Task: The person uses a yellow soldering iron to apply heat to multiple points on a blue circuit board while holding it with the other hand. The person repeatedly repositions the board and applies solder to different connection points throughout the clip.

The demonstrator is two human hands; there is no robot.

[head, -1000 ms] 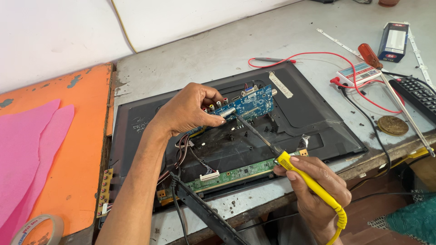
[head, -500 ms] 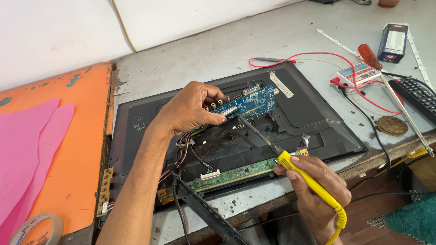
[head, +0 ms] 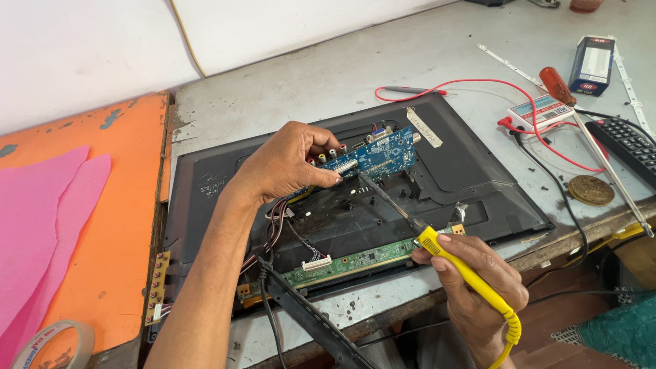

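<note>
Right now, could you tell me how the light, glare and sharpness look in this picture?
Head view: even, soft daylight with faint shadows; mild sheen on the black panel; the blue circuit board, left hand and yellow soldering iron in the right hand are sharp; no motion blur.

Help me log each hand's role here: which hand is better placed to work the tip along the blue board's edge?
Right. The right hand has the yellow soldering iron in its grip, with the tip at the blue circuit board. The left hand is occupied tilting that board up.

Glossy blue circuit board over a matt black plastic television back; yellow plastic-handled soldering iron with dull metal shaft; scuffed grey worktop.
</note>
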